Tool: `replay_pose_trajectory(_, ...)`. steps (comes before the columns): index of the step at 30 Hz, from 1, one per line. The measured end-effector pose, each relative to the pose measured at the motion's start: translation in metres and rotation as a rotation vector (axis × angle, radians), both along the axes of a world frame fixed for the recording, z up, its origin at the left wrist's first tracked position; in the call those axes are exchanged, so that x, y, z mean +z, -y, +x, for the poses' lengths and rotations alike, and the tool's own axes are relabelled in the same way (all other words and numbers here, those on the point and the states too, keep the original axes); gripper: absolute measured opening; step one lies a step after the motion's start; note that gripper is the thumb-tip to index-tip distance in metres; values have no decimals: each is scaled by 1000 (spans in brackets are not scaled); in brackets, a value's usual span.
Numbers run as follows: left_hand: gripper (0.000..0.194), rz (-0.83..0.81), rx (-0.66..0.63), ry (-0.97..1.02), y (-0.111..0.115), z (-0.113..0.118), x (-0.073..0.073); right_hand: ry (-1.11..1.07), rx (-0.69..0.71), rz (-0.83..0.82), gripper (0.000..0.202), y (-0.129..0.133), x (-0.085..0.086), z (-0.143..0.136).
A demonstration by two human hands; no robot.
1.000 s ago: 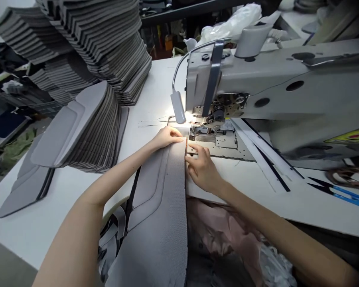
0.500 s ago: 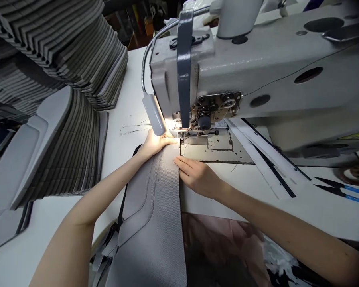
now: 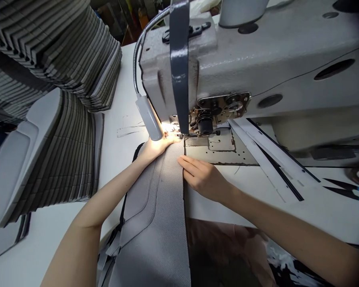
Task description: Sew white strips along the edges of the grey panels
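A long grey mesh-fabric panel (image 3: 167,207) with curved stitched lines runs from the front of the table up to the sewing machine's needle area (image 3: 184,136). My left hand (image 3: 155,149) grips its far left end, thumb stretched along the top edge close to the presser foot; the lamp head partly hides the other fingers. On the panel's right edge, my right hand (image 3: 200,175) pinches the fabric just below the needle, fingers together on top and thumb hidden. A grey sewing machine (image 3: 257,63) stands over the panel's far end.
Tall stacks of grey padded panels (image 3: 68,155) stand at the left. A lit lamp (image 3: 149,117) hangs beside the needle. White and black strips (image 3: 272,163) lie right of the machine plate, with blue-handled scissors (image 3: 347,189) farther right. Pink cloth (image 3: 227,243) shows below the table edge.
The view has shifted slightly and the machine looks nearer. Both hands keep nearly the same hold on the panel, whose far end sits close to the presser foot in both frames.
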State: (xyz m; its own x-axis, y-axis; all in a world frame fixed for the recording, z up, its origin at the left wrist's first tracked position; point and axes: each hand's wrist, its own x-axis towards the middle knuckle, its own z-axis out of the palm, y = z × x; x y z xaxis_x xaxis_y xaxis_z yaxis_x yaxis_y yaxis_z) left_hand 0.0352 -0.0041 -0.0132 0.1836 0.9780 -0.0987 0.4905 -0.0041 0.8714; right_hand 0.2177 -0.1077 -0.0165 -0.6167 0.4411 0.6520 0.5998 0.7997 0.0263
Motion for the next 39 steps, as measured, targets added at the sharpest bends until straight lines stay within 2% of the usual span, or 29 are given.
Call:
replay_pose_trajectory(3,6,237,-22,-222,15,2,7,3,3,-5,37,0,0,0)
replay_pose_trajectory(4,2,350,-80,-309,23,2,10,1,6,-5,37,0,0,0)
replay_pose_trajectory(6,16,552,-256,-471,40,1,13,5,6,-8,35,0,-1,0)
replay_pose_trajectory(8,23,673,-406,-588,55,0,15,30,1,-27,33,-2,-2,1)
replay_pose_trajectory(9,25,709,-441,-629,60,-1,16,44,-3,-40,33,-2,-2,1)
replay_pose_trajectory(12,27,763,-448,-691,66,-2,14,69,-13,-71,34,-3,-4,3)
replay_pose_trajectory(20,31,764,-467,-710,60,-3,7,71,-25,-49,28,-2,-10,-1)
replay_pose_trajectory(24,37,792,-450,-716,56,-3,3,104,-72,-213,28,-6,1,9)
replay_pose_trajectory(26,38,825,-438,-699,54,-4,1,110,-236,-338,27,-10,12,26)
replay_pose_trajectory(30,39,825,-408,-649,51,-4,-2,56,-949,-499,27,-19,32,76)
replay_pose_trajectory(31,39,815,-401,-644,51,-4,-2,63,-1068,-553,28,-21,35,88)
replay_pose_trajectory(33,40,805,-395,-636,50,-4,-2,104,-1172,-684,28,-23,37,105)
replay_pose_trajectory(35,40,813,-395,-630,50,-4,-3,128,-1202,-773,27,-24,37,113)
replay_pose_trajectory(39,41,833,-377,-638,51,-4,-5,91,-1248,-773,29,-23,39,113)
